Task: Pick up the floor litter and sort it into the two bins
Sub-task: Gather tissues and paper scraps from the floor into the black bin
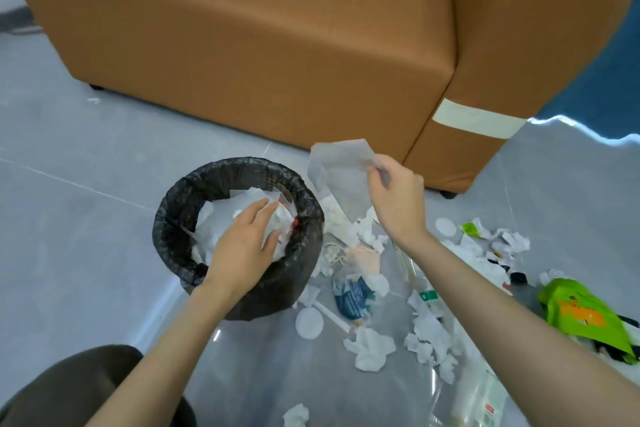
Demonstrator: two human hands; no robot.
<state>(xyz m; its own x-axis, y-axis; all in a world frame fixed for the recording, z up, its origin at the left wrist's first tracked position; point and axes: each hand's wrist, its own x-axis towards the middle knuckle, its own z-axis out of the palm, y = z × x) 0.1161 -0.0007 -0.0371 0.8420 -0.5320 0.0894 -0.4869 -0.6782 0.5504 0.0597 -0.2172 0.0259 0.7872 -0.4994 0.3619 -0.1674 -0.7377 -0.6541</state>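
Inside, the black-lined bin point(173, 218) held crumpled white paper point(221, 215), the left hand point(246, 243) flat-fingered on it; beside it, the right hand point(398, 198) pinched a translucent wrapper point(337, 166) above floor litter point(370, 348).

a brown sofa point(277, 45) stands on the grey floor point(69, 184), with 1 pale tape strip point(478, 118) across its armrest.

Head view — looks steeply down, close above bin point(239, 239) (sofa point(277, 45) ahead).

tan sofa point(277, 45), black bin liner point(180, 218), white tissues point(370, 348), green packet point(585, 315)
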